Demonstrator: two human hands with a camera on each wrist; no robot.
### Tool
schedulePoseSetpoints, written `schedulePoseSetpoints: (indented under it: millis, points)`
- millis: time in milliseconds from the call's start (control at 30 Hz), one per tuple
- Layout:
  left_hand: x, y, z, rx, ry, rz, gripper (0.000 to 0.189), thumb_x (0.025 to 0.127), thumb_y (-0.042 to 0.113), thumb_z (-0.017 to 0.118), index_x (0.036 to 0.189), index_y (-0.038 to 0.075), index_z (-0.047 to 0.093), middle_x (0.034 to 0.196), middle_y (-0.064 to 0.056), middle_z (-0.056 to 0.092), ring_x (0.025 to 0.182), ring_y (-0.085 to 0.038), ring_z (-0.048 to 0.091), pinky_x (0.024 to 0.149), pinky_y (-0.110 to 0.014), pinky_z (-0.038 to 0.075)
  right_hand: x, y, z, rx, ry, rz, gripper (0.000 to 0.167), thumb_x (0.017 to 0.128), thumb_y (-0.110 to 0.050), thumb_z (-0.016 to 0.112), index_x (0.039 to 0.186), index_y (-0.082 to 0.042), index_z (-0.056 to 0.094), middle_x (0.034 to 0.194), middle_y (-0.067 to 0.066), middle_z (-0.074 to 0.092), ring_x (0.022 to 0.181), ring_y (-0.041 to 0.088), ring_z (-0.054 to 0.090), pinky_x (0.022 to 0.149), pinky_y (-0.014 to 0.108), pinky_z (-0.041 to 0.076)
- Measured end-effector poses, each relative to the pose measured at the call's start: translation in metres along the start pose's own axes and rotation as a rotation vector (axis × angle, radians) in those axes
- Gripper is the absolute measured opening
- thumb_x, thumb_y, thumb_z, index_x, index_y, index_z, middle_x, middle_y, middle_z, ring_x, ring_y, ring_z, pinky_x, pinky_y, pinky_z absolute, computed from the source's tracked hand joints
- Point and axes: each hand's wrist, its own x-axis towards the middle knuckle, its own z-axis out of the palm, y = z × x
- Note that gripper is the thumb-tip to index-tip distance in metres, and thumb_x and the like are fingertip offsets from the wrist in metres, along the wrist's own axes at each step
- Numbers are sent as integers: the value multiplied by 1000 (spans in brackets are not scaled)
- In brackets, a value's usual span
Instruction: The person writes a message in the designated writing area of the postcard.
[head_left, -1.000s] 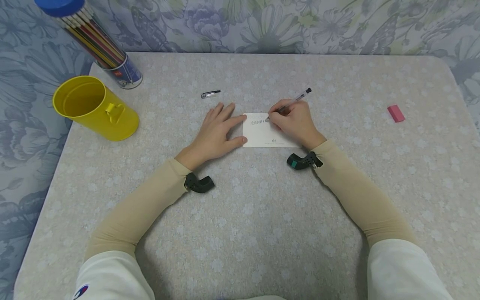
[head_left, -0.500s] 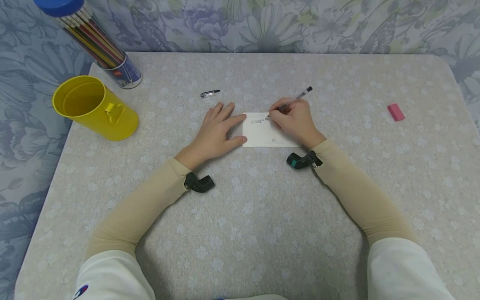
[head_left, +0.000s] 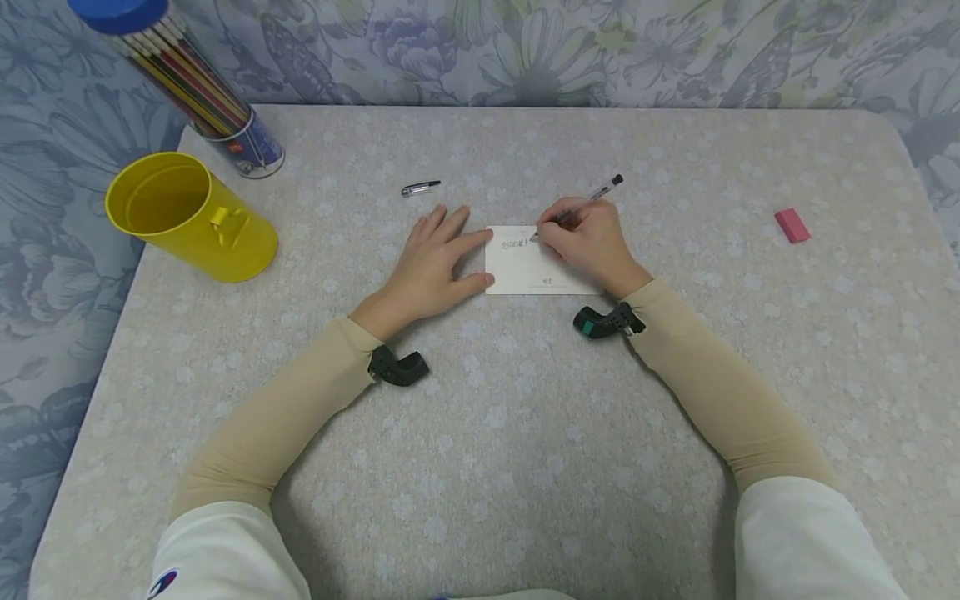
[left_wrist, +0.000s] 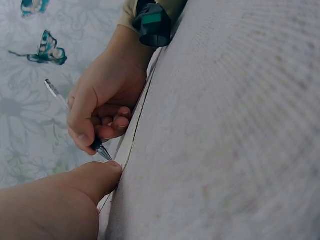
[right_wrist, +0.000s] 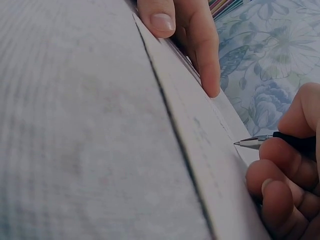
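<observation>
A white card (head_left: 517, 271) lies flat on the table, with a short line of handwriting near its top and small print near its bottom edge. My right hand (head_left: 588, 239) grips a clear pen (head_left: 603, 189) with a black end, its tip at the end of the written line. In the right wrist view the pen's metal tip (right_wrist: 250, 142) is close to the card's surface. My left hand (head_left: 427, 271) rests with spread fingers, thumb and index fingertip touching the card's left edge. The left wrist view shows that thumb (left_wrist: 102, 175) at the card's edge.
A pen cap (head_left: 422, 188) lies beyond my left hand. On the left stand a yellow bucket-like cup (head_left: 240, 242) and a blue-lidded tube of colored pencils (head_left: 195, 87). A pink eraser (head_left: 792, 226) lies at the right. A floral wall borders the table's far edge.
The pen in my right hand has shifted very slightly over the card, its tip staying at the end of the writing. My left hand has kept its place.
</observation>
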Motion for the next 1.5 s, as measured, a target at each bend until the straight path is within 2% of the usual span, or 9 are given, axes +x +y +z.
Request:
schedulePoseSetpoints:
  millis: [500,900,1133,1500]
  points:
    - [0,1,0,-3,-2,-6,66,95,45,68,151,15,52,167,-22,27,157,-48,12,126,-65,8,-1,1,0,-31,17,-4,20,86,-9,60,81,-4,79,58,-7,63,46,7,51,48,19,39]
    - [0,1,-1,-6,1,-2,65,96,44,68,151,14,52,167,-22,27,157,-48,12,126,-65,7,-1,0,-1,-7,-3,-13,19,88,-9,61,82,-4,79,57,-2,63,45,7,49,47,18,37]
    - [0,1,-2,-7,-3,-1,65,96,43,68,151,14,51,167,-22,27,157,-48,12,126,-65,8,0,0,0,0,-3,-11,18,88,-9,63,83,-3,79,63,-5,66,47,7,49,48,18,37]
    - [0,2,-3,-7,-9,-9,65,96,44,68,151,14,51,167,-22,26,157,-48,11,126,-65,7,0,0,0,4,-6,-9,19,87,-9,61,83,-3,79,60,-4,64,45,7,49,47,19,37]
